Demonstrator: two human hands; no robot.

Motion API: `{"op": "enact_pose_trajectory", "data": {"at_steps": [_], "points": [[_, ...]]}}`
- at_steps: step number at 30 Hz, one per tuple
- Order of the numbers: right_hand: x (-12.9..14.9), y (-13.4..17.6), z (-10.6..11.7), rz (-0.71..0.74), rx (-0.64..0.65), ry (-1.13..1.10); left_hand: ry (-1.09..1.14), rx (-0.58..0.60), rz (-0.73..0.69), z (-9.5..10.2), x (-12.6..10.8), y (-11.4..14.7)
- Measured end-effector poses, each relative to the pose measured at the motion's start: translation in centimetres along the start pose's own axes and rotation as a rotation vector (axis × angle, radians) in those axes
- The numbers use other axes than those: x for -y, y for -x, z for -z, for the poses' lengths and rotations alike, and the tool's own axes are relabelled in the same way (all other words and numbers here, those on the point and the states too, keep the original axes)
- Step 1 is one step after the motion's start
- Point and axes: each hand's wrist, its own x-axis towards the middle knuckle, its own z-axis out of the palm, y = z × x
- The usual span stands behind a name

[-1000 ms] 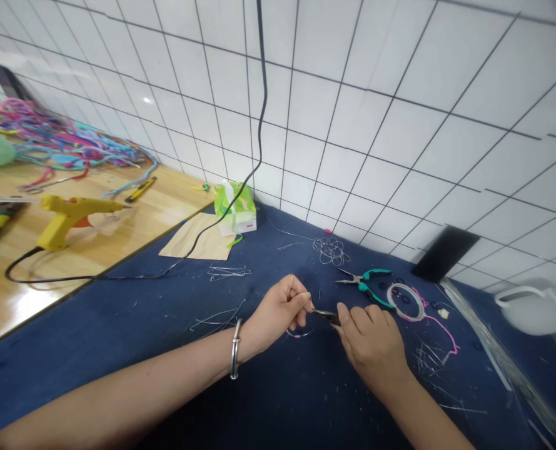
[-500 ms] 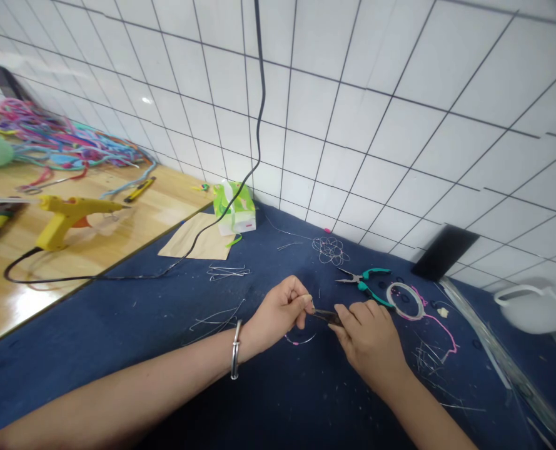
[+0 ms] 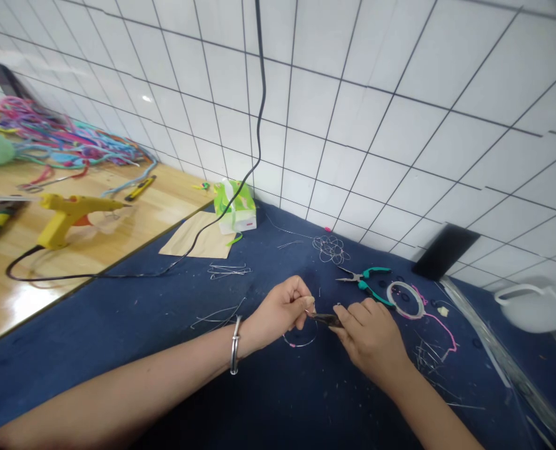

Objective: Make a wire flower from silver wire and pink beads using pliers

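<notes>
My left hand (image 3: 281, 314), with a silver bangle at the wrist, pinches a thin wire loop (image 3: 293, 345) between thumb and fingertips. Pink bits show on the loop, which hangs below the fingers. Wrapped round dark-handled pliers (image 3: 325, 319) is my right hand (image 3: 373, 334). The plier jaws point left and meet the wire at my left fingertips; whether they grip it is too small to tell. Beyond my hands lies a flower-shaped coil of wire (image 3: 331, 250). Teal-handled long-nose pliers (image 3: 364, 280) rest open behind my right hand.
Loose wire pieces (image 3: 228, 271) lie left of my hands, with more wire scraps (image 3: 428, 357) at right. A white ring (image 3: 406, 300) with pink cord sits near the teal pliers. A yellow glue gun (image 3: 66, 215) trails a black cable (image 3: 262, 106). A tissue pack (image 3: 235, 206) stands by the wall.
The plier jaws have shifted slightly at my left fingertips. More of the wire loop now shows below my left hand, having swung a little. Both hands stay nearly in place.
</notes>
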Motion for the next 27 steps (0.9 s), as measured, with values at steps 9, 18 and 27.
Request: {"op": "enact_pose_trajectory", "data": {"at_steps": [9,18,27], "points": [[0.8,-0.1,0.1,-0.111,0.006,0.024,-0.067,-0.084,-0.064,-0.3,-0.3,0.2],[1.3,0.0,0.5,-0.178,0.045,-0.012,-0.084,-0.141,-0.07,-0.4,-0.2,0.3],[1.7,0.0,0.2,-0.209,0.051,0.016,-0.183,-0.229,-0.107,-0.9,0.5,0.4]]}}
